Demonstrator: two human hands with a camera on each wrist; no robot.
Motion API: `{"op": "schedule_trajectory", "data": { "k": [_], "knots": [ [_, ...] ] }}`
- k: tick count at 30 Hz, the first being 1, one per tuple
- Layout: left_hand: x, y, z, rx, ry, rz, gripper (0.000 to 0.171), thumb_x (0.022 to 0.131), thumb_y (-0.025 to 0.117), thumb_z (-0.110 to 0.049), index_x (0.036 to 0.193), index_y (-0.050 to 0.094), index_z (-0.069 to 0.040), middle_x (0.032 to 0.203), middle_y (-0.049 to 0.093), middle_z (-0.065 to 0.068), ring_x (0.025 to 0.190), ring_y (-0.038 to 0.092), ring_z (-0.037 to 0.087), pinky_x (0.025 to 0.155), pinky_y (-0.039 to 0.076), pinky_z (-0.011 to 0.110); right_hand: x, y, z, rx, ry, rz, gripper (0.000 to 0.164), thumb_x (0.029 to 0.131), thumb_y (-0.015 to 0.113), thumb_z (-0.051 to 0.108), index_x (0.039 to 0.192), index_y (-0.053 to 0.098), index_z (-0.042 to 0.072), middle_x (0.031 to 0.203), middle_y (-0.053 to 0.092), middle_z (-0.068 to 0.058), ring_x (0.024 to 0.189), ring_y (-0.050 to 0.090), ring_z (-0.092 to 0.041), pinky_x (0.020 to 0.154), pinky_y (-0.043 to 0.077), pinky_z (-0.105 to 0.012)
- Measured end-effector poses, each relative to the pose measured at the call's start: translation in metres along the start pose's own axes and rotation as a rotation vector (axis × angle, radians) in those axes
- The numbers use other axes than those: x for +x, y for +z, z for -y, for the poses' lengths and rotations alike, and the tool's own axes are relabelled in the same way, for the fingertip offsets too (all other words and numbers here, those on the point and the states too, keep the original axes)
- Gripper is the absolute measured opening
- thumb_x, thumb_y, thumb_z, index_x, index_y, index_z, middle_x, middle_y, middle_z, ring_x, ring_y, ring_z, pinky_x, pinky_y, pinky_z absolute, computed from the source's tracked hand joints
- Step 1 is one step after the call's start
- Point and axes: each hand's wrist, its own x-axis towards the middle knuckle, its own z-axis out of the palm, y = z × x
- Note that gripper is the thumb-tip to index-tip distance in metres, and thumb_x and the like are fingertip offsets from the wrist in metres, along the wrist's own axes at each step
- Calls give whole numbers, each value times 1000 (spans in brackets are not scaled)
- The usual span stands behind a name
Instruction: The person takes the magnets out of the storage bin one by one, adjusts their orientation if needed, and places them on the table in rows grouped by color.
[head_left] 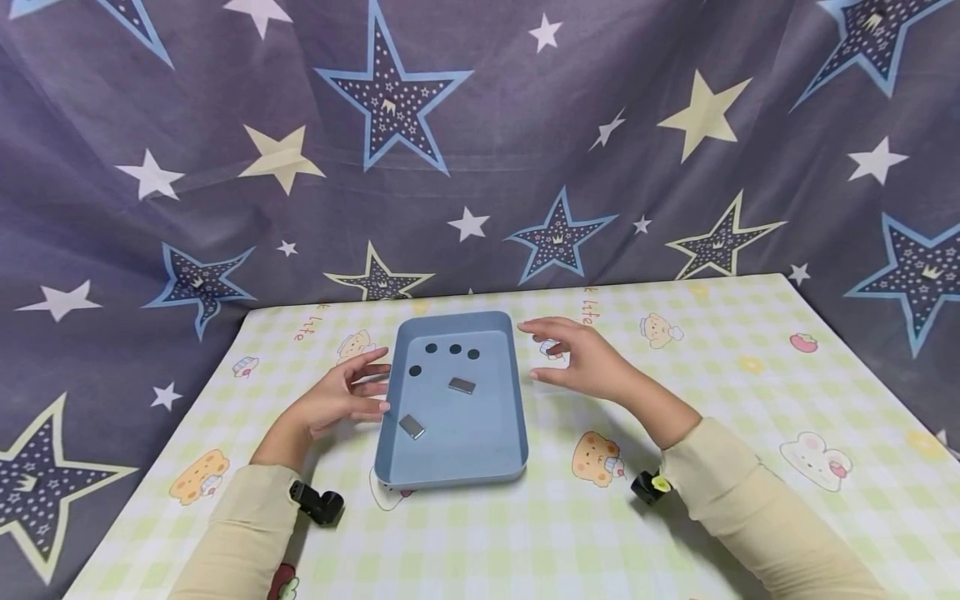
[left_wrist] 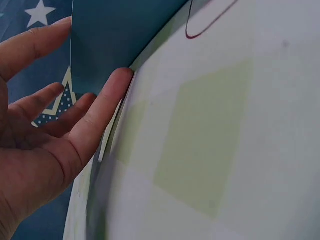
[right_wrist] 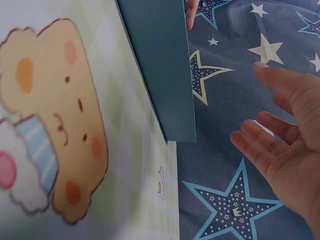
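A shallow blue tray (head_left: 465, 454) lies on the checked tablecloth between the two hands. Inside it are several black round discs (head_left: 455, 349) toward the far end and two grey rectangular pieces (head_left: 462, 386) nearer the middle and left. My left hand (head_left: 347, 395) is at the tray's left side, its fingers spread and fingertips right at the wall; the left wrist view shows the fingers beside the tray's side (left_wrist: 107, 45). On the right, my right hand (head_left: 581, 358) hovers apart from the tray wall (right_wrist: 167, 75), fingers and thumb spread around nothing.
The table is covered with a green-and-white checked cloth (head_left: 720, 392) printed with cartoon animals. Behind its far edge hangs a dark curtain (head_left: 480, 125) with stars. A black wrist device (head_left: 318, 503) sits by the left sleeve, another (head_left: 648, 487) by the right.
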Motion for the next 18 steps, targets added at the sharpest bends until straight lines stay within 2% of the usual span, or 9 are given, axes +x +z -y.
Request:
{"op": "schedule_trajectory", "data": {
  "k": [4,10,18],
  "knots": [
    [0,-1,2,-1,9,43,95,80,72,7,155,15,-1,154,21,28,121,52,22,87,53,43,4,4,2,-7,-2,11,57,77,81,3,130,59,0,131,58,-17,110,61,-31,84,55,-38],
    [1,0,6,-15,2,90,88,84,68,6,155,17,-2,158,18,23,125,50,25,90,52,42,9,7,4,2,1,35,58,79,81,5,132,58,1,133,56,-16,111,60,-35,85,55,-39],
    [-1,-1,10,-60,0,65,83,87,64,8,156,19,-4,158,20,22,122,55,23,84,55,42,19,14,7,-21,17,108,59,81,79,7,134,56,-1,134,55,-17,114,58,-32,87,54,-36]
  ]
}}
